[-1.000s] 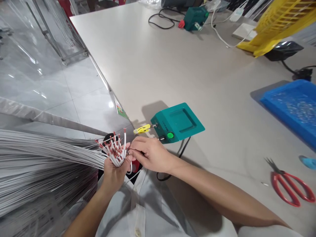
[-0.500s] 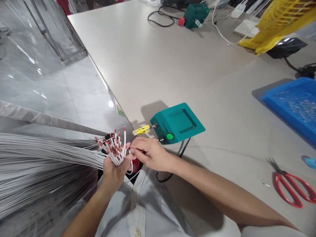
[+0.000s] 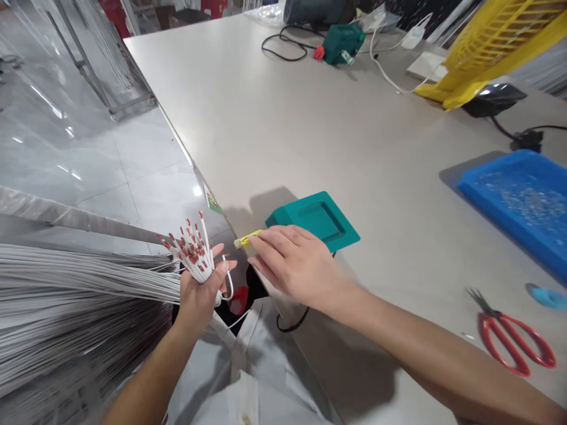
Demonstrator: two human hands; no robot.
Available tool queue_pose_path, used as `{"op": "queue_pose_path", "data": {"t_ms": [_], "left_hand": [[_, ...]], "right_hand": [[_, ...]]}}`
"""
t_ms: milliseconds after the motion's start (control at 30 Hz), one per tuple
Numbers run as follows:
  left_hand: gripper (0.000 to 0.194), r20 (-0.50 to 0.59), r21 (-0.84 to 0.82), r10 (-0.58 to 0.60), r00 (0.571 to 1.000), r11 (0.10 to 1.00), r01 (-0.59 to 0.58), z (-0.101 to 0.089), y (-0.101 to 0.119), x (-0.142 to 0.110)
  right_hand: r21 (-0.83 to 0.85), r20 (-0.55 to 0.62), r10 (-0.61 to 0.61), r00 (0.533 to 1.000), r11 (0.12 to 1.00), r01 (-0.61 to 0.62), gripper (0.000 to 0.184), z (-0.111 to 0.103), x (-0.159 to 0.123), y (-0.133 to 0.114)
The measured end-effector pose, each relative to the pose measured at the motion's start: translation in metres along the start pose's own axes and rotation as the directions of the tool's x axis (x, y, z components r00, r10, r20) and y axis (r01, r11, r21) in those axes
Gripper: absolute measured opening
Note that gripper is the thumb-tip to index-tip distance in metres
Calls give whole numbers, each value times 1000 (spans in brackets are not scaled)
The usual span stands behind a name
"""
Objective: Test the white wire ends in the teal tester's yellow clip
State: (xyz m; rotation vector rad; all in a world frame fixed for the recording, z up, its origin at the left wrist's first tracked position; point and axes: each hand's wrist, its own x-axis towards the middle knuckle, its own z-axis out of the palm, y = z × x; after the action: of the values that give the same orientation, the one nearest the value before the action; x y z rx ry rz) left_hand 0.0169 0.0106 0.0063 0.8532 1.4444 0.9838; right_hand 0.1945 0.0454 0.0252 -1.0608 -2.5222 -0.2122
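Observation:
My left hand (image 3: 197,304) is closed around a thick bundle of white wires (image 3: 202,268), whose reddish tips fan out above the thumb. A single white wire (image 3: 231,284) curves away from the bundle beside my left fingertips. My right hand (image 3: 301,265) reaches over the near part of a teal device (image 3: 343,229) at the table edge, its fingers stretched out and partly hiding it. From that device sticks a small yellow piece (image 3: 248,238), close to my right fingertips; whether they touch it I cannot tell.
Long white wires (image 3: 84,271) stretch off to the left. On the table (image 3: 230,100) lie red-handled scissors (image 3: 505,330), a blue tray (image 3: 491,192) and a light-blue roll (image 3: 548,297). A yellow fan (image 3: 456,77) and another green device (image 3: 343,44) with cords stand farther back.
My right hand has left the single wire beside the bundle and moved right and up over the teal device. My left hand still grips the bundle. The view has shifted slightly.

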Motion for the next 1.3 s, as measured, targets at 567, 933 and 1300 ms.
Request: {"op": "queue_pose_path", "data": {"t_ms": [567, 933, 1300], "left_hand": [[39, -43, 82, 92, 995, 993, -89, 9, -8, 16], [41, -51, 119, 96, 994, 989, -89, 6, -10, 21], [48, -107, 71, 48, 993, 997, -41, 9, -11, 24]], "right_hand": [[-38, 473, -14, 881, 999, 37, 18, 3, 38, 27], [-30, 435, -27, 900, 999, 44, 20, 9, 39, 23], [-22, 469, -19, 883, 999, 33, 18, 7, 40, 23]]}}
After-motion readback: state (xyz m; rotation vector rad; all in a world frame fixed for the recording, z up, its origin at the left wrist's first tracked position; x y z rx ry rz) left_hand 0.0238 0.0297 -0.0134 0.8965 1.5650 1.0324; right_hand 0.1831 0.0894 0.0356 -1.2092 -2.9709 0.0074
